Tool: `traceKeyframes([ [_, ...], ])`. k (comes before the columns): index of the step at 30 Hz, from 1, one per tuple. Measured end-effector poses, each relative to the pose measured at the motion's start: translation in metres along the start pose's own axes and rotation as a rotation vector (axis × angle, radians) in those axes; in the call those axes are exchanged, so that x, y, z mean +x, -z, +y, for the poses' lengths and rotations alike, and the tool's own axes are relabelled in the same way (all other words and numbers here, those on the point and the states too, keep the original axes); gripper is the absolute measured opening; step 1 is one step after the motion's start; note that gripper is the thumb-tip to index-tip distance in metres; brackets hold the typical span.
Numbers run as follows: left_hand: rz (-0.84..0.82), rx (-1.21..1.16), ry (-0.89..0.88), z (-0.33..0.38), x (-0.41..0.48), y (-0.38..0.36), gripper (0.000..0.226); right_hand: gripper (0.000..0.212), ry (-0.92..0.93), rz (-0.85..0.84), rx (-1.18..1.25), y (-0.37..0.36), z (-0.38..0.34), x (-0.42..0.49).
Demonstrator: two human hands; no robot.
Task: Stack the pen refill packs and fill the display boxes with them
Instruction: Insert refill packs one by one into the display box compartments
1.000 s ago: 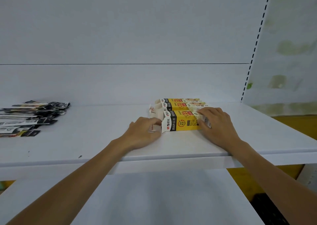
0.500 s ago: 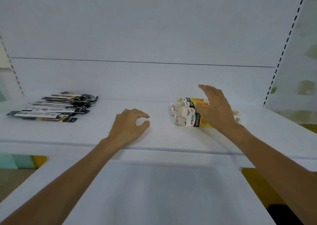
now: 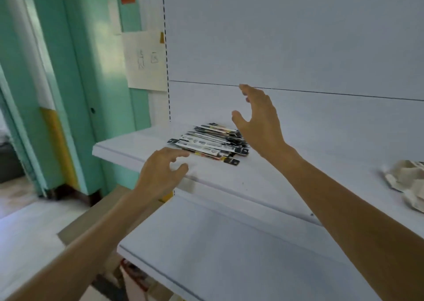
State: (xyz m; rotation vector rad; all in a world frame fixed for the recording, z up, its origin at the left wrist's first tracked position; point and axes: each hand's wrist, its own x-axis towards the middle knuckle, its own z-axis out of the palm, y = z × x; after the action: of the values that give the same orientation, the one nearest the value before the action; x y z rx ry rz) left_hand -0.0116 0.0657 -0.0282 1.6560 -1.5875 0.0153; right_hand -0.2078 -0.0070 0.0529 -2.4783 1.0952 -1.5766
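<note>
Hands: two, both bare and holding nothing.
Left hand (image 3: 160, 174): fingers loosely curled, over the front edge of the upper shelf (image 3: 263, 179), just beside the near end of the pile.
Right hand (image 3: 261, 124): fingers spread and relaxed, raised over the pile's right end.
Refill packs (image 3: 206, 143): one loose, fanned pile on the upper shelf's left part; too overlapped to count.
Display boxes (image 3: 410, 181): at the far right edge, blurred, number unclear.
Shelves: two, with the lower shelf (image 3: 229, 254) below.

White shelf (image 3: 252, 179) carries a fanned pile of refill packs (image 3: 206, 143) and blurred display boxes (image 3: 408, 183).
</note>
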Motion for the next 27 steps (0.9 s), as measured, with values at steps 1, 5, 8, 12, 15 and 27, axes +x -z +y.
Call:
traceKeyframes([
  [1,-0.012,0.008,-0.003,-0.014,0.009,0.004,0.026,0.052,0.019,-0.02,-0.042,-0.017,-0.001,0.005],
  [5,-0.08,0.017,-0.05,-0.069,0.057,0.019,0.027,0.048,-0.012,-0.073,-0.18,-0.074,0.009,0.027],
  [8,-0.113,0.01,-0.102,-0.103,0.096,0.025,0.026,0.045,-0.116,-0.074,-0.205,-0.097,0.02,0.042],
  [12,-0.22,-0.037,-0.208,-0.113,0.146,0.015,0.022,0.022,-0.23,-0.069,-0.302,-0.088,0.038,0.055],
  [15,-0.34,-0.058,-0.353,-0.105,0.165,-0.011,0.019,0.012,-0.384,-0.144,-0.307,-0.068,0.049,0.043],
  [27,-0.508,-0.051,-0.546,-0.11,0.174,-0.043,0.012,0.021,-0.478,-0.535,-0.361,-0.11,0.051,0.03],
])
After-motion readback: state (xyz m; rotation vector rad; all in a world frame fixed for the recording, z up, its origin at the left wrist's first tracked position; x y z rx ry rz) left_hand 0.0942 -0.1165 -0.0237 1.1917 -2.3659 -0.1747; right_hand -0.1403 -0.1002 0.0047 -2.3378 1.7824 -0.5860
